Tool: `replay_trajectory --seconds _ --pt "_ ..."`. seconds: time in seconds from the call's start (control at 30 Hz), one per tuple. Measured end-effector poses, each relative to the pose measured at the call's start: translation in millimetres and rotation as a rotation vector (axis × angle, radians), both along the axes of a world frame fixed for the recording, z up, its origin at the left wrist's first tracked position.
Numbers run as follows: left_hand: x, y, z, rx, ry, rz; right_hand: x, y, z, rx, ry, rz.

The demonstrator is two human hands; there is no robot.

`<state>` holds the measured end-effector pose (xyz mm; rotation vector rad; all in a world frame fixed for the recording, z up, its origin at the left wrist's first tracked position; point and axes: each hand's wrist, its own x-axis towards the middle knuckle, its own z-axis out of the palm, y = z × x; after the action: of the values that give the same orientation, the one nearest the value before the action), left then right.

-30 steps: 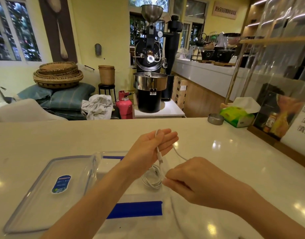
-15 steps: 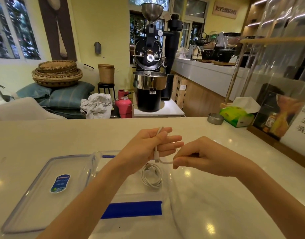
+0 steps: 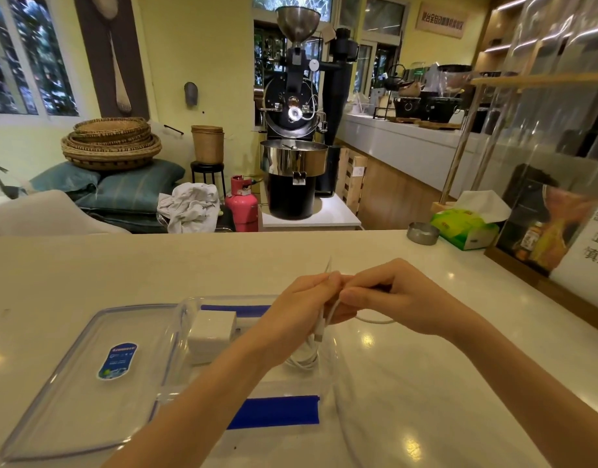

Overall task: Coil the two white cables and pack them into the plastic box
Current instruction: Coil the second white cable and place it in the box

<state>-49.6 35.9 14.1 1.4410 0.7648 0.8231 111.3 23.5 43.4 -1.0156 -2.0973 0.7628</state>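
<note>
My left hand [image 3: 304,305] grips a white cable [image 3: 375,321] above the clear plastic box [image 3: 324,383] with blue clasps. One cable end sticks up past my fingers, and a plug end hangs down below them. My right hand [image 3: 399,298] pinches the same cable right against the left hand's fingertips, with a loop of cable drooping under it. A second white cable [image 3: 302,361] lies coiled inside the box, partly hidden by my left forearm. A white charger block [image 3: 211,332] sits in the box's left part.
The box's clear lid [image 3: 85,376] with a blue sticker lies flat to the left of the box. A small metal dish [image 3: 422,233] and a green tissue pack [image 3: 466,228] stand at the counter's far right, beside a glass display case [image 3: 561,197].
My right hand has risen from low beside the box and moved left until it meets the left hand. The free cable length between the hands has shortened to a small loop.
</note>
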Motion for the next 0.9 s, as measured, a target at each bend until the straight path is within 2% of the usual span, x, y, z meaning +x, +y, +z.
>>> replay_trajectory --seconds 0.2,0.37,0.43,0.53,0.67,0.77,0.83,0.9 --pt "-0.9 -1.1 0.1 -0.151 -0.102 -0.117 -0.9 8.7 -4.9 0.275 0.202 -0.101" --pt "-4.2 -6.2 5.1 -0.272 -0.197 -0.331 1.3 19.4 -3.6 0.147 0.266 -0.063" --pt "-6.4 -8.4 9.7 -0.358 -0.324 -0.4 1.7 22.8 -4.6 0.12 0.291 -0.062" --pt "-8.6 -10.4 19.7 -0.432 -0.553 -0.458 3.7 27.7 -12.4 0.045 0.469 -0.157" --pt "-10.2 -11.6 34.5 -0.453 -0.757 -0.396 3.7 33.5 -31.7 -0.078 0.628 -0.287" --pt "-12.7 -12.3 40.6 -0.506 -0.871 -0.325 0.7 32.3 -43.1 -0.113 0.695 -0.286" --pt "-16.6 -11.1 42.6 -0.533 -0.943 -0.293 -2.2 30.0 -45.5 -0.03 0.684 -0.3" --pt "-21.7 -8.9 45.5 -0.55 -1.006 -0.274 -1.5 27.2 -44.4 0.207 0.518 -0.395"
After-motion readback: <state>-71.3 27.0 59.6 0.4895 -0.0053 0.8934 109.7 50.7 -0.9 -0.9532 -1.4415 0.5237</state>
